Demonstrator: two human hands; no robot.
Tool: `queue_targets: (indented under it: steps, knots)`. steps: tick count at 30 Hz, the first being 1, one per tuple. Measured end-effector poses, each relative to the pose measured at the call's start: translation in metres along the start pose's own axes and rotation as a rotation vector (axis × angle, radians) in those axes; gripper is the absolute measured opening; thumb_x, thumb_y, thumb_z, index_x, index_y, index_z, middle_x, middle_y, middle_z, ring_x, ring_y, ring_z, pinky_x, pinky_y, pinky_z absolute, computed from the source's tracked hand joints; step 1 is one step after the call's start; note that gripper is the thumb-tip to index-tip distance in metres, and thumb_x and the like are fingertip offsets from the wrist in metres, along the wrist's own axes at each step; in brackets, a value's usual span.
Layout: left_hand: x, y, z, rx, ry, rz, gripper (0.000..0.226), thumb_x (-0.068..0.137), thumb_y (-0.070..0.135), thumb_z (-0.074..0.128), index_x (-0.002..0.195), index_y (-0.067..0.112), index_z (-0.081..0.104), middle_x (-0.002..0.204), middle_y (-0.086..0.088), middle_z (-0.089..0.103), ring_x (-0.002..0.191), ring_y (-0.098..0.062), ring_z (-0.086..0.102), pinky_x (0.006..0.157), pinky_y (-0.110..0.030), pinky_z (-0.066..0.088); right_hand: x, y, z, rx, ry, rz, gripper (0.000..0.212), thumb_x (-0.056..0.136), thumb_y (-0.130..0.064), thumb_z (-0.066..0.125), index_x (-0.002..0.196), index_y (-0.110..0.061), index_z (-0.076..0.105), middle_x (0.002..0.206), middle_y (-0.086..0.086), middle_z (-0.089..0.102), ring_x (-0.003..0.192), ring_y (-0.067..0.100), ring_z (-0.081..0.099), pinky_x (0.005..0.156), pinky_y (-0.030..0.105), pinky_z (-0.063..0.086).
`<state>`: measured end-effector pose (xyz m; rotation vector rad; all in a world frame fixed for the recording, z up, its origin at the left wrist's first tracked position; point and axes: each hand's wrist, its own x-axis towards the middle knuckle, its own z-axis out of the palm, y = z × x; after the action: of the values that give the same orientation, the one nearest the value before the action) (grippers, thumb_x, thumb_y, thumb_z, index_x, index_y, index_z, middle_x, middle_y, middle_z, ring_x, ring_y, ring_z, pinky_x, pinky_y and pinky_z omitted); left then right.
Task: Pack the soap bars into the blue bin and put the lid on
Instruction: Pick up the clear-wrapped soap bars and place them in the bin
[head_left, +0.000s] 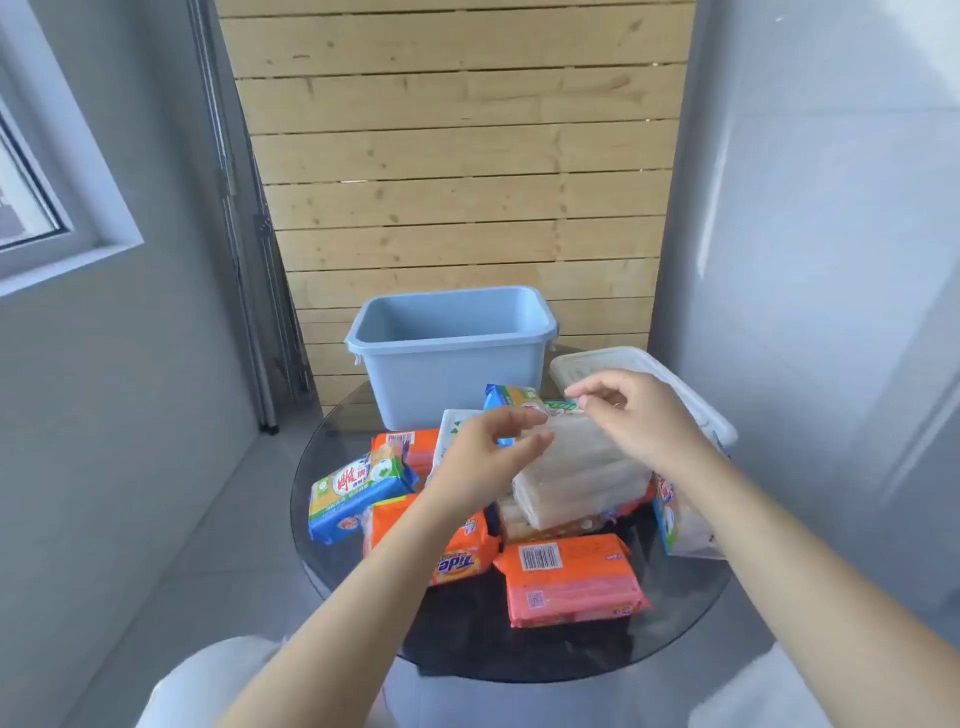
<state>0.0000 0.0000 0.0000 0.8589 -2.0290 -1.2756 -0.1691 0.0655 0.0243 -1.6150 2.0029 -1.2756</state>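
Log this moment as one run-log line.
bin: empty, open | lid: on table, right of bin | soap packs: all on table | hands: over clear pack, no firm grip visible

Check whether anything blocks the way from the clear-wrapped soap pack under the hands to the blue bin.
Nothing visible does. The blue bin stands open behind the pile, its inside looks bare, and the white lid lies off to its right. Both hands, left hand and right hand, hover at the clear-wrapped soap pack.
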Motion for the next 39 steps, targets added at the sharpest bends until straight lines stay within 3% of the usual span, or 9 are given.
queue_targets:
  steps: [3, 9, 12, 16, 22, 28, 33, 37, 39]
  knots:
    - [0.004, -0.002, 0.002, 0.12, 0.011, 0.105, 0.036, 0.077, 0.038, 0.072, 0.111, 0.031, 0.064, 0.117, 0.015, 0.06, 0.113, 0.003, 0.05, 0.088, -0.004, 0.035, -0.001, 0.003, -0.016, -0.128, -0.119, -0.031, 0.017, 0.087, -0.04, 0.057, 0.095, -0.035, 0.07, 0.097, -0.023, 0.064, 0.1, -0.002, 0.054, 0.084, 0.006, 0.037]
    - [0.025, -0.012, 0.024, 0.246, -0.031, 0.177, 0.047, 0.07, 0.034, 0.079, 0.115, 0.027, 0.065, 0.113, 0.015, 0.061, 0.106, 0.004, 0.051, 0.082, 0.005, 0.031, 0.012, 0.026, -0.043, -0.191, -0.542, 0.066, 0.066, 0.054, -0.081, 0.052, 0.111, -0.049, 0.059, 0.128, -0.026, 0.054, 0.124, -0.004, 0.044, 0.11, 0.029, 0.033]
    - [0.029, -0.012, 0.023, 0.209, 0.02, 0.147, 0.021, 0.072, 0.034, 0.077, 0.089, 0.042, 0.066, 0.094, 0.024, 0.063, 0.087, 0.015, 0.055, 0.074, 0.004, 0.035, 0.018, 0.035, -0.05, -0.167, -0.651, 0.077, 0.055, 0.053, -0.071, 0.071, 0.105, -0.06, 0.056, 0.126, -0.033, 0.051, 0.124, -0.011, 0.039, 0.104, 0.02, 0.031]
    - [0.033, -0.013, 0.026, 0.007, 0.083, 0.095, 0.014, 0.076, 0.025, 0.075, 0.066, 0.033, 0.07, 0.067, 0.019, 0.069, 0.067, 0.012, 0.059, 0.063, -0.002, 0.041, 0.02, 0.05, -0.055, -0.114, -0.65, 0.04, 0.052, 0.063, -0.043, 0.081, 0.106, -0.058, 0.057, 0.123, -0.036, 0.05, 0.12, -0.021, 0.037, 0.099, 0.012, 0.031]
    - [0.034, -0.014, 0.036, -0.069, 0.191, 0.038, 0.019, 0.08, 0.025, 0.072, 0.061, 0.027, 0.069, 0.055, 0.022, 0.066, 0.054, 0.009, 0.055, 0.053, -0.005, 0.041, 0.016, 0.061, -0.059, 0.085, -0.674, 0.056, 0.066, 0.052, -0.049, 0.081, 0.115, -0.046, 0.06, 0.136, -0.019, 0.051, 0.131, -0.002, 0.038, 0.115, 0.038, 0.028]
    - [0.036, -0.01, 0.044, 0.024, 0.287, 0.039, 0.022, 0.083, 0.033, 0.067, 0.064, 0.023, 0.069, 0.062, 0.013, 0.07, 0.067, -0.015, 0.064, 0.066, -0.03, 0.052, 0.017, 0.073, -0.069, 0.254, -0.781, 0.063, 0.071, 0.054, -0.042, 0.084, 0.12, -0.038, 0.058, 0.143, -0.018, 0.043, 0.136, -0.005, 0.03, 0.116, 0.027, 0.023]
    - [0.039, -0.012, 0.047, 0.034, 0.314, 0.054, 0.02, 0.082, 0.032, 0.068, 0.063, 0.03, 0.067, 0.07, 0.01, 0.069, 0.066, -0.003, 0.06, 0.063, -0.019, 0.048, 0.025, 0.075, -0.055, 0.166, -0.508, 0.095, 0.032, 0.059, -0.043, 0.075, 0.09, -0.036, 0.076, 0.12, -0.012, 0.066, 0.118, -0.001, 0.055, 0.112, 0.035, 0.035]
    - [0.043, -0.015, 0.046, 0.005, 0.284, 0.044, 0.021, 0.08, 0.029, 0.071, 0.062, 0.036, 0.066, 0.084, 0.026, 0.063, 0.086, 0.014, 0.056, 0.076, -0.008, 0.039, 0.031, 0.076, -0.037, 0.137, -0.335, 0.078, 0.025, 0.056, -0.048, 0.074, 0.078, -0.035, 0.077, 0.092, -0.015, 0.075, 0.099, -0.002, 0.065, 0.1, 0.024, 0.044]
    - [0.046, -0.018, 0.045, -0.023, 0.258, 0.021, 0.02, 0.081, 0.028, 0.071, 0.062, 0.033, 0.067, 0.07, 0.027, 0.064, 0.067, 0.015, 0.058, 0.062, -0.004, 0.04, 0.033, 0.077, -0.032, 0.149, -0.281, 0.085, 0.016, 0.06, -0.044, 0.076, 0.074, -0.035, 0.077, 0.088, -0.013, 0.076, 0.093, -0.004, 0.066, 0.092, 0.017, 0.046]
